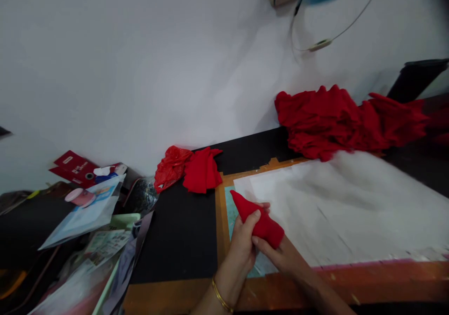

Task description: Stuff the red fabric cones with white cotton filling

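A red pointed cloth piece, shaped like a small cone hat (268, 226), is held above the worktop with its tip toward the upper left. My left hand (242, 241) is wrapped round its middle, thumb on top, and some fingertips show beyond the far side. At the wide end, my right hand (277, 255) pinches the edge with the thumb outside. The other right fingers are hidden by the cloth, and I cannot tell whether they are inside it. Under both hands lie a white sheet (326, 212) and a pale green patterned surface (229, 205).
A large heap of red cloth pieces (326, 120) lies at the back right. A smaller red stack (202, 171) sits beside a red plastic bag (171, 167). At left are a green bin (126, 220), a pink-lidded jar (80, 197) and a red box (75, 167).
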A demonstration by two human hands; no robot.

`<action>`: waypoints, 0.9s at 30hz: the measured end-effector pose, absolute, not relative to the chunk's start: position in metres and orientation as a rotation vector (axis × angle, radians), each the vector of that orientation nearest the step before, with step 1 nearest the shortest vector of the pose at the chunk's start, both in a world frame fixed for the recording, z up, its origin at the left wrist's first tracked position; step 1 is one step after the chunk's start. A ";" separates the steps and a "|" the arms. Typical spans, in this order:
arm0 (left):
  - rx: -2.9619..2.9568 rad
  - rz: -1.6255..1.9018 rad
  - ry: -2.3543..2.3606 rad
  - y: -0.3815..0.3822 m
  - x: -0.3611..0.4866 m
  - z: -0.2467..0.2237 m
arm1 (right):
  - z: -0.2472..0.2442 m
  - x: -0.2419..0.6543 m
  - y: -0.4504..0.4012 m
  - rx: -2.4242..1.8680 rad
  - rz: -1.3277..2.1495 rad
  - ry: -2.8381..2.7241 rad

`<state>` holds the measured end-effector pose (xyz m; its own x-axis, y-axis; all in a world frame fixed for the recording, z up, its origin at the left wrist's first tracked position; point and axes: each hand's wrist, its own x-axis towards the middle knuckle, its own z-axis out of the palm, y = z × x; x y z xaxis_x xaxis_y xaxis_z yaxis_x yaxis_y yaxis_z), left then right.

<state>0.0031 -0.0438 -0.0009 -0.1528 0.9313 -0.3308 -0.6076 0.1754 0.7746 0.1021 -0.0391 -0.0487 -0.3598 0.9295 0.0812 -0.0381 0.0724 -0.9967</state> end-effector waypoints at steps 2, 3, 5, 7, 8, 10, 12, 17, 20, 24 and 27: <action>0.396 1.419 1.019 -0.045 0.003 -0.002 | -0.048 0.102 -0.041 -0.911 1.421 -1.506; 0.401 1.418 1.016 -0.046 0.003 -0.002 | -0.046 0.102 -0.042 -0.898 1.417 -1.516; 0.434 1.396 1.018 -0.048 0.003 -0.001 | -0.041 0.103 -0.043 -0.861 1.403 -1.546; 0.471 1.361 1.034 -0.051 0.003 0.001 | -0.034 0.105 -0.043 -0.826 1.398 -1.589; 0.486 1.345 1.045 -0.052 0.004 0.002 | -0.031 0.106 -0.042 -0.812 1.405 -1.609; 0.498 1.318 1.073 -0.055 0.005 0.001 | -0.027 0.109 -0.039 -0.788 1.428 -1.655; 0.489 1.303 1.100 -0.056 0.007 -0.003 | -0.027 0.111 -0.036 -0.806 1.449 -1.675; 0.274 1.401 1.091 -0.050 0.007 -0.007 | -0.034 0.111 -0.034 -0.878 1.356 -1.673; 0.161 1.502 1.023 -0.045 0.004 -0.003 | -0.039 0.108 -0.037 -0.848 1.199 -1.754; 0.245 1.518 0.931 -0.044 0.001 0.000 | -0.045 0.105 -0.037 -0.850 1.100 -1.855; 0.315 1.473 0.923 -0.046 -0.001 -0.002 | -0.049 0.106 -0.035 -0.816 1.015 -1.914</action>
<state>-0.0009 -0.0460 -0.0021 -0.1565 0.9292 -0.3349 -0.7063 0.1317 0.6955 0.1056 -0.0354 -0.0491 -0.4692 0.8111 0.3491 0.1665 0.4695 -0.8671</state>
